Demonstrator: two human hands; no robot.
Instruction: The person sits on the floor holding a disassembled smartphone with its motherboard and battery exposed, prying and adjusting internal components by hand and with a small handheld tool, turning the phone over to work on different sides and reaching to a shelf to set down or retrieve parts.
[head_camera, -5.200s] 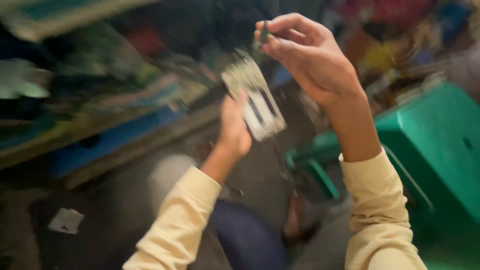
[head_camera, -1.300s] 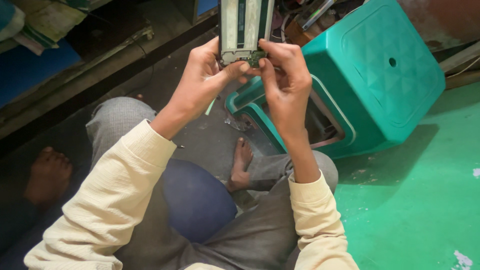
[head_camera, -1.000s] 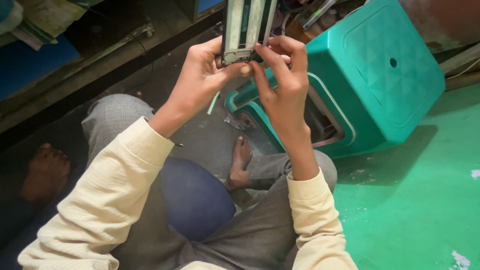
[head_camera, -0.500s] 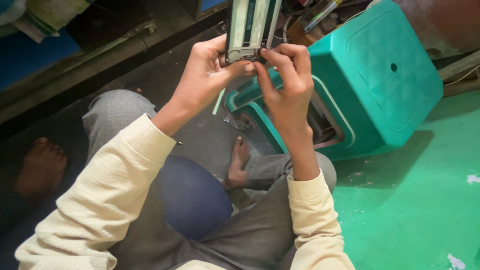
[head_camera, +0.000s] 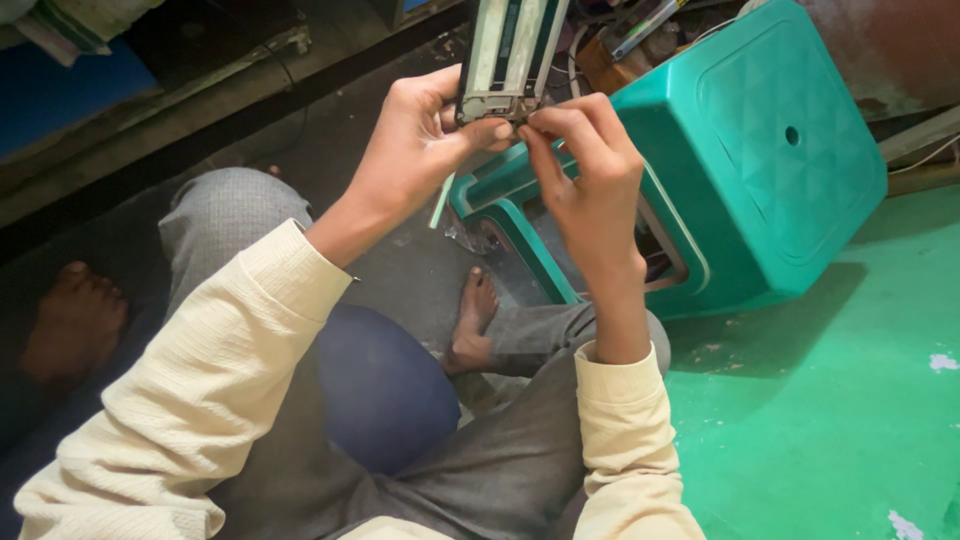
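We are gripping the slim grey metal frame by its lower end in our left hand, its long axis running up and away. Our right hand is pinching at that same lower edge, fingertips meeting the left thumb, above the tipped green stool.

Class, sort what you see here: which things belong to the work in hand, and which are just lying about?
In use: flat metal frame, left hand, right hand.

Lying about: tipped green plastic stool, green floor, blue board.
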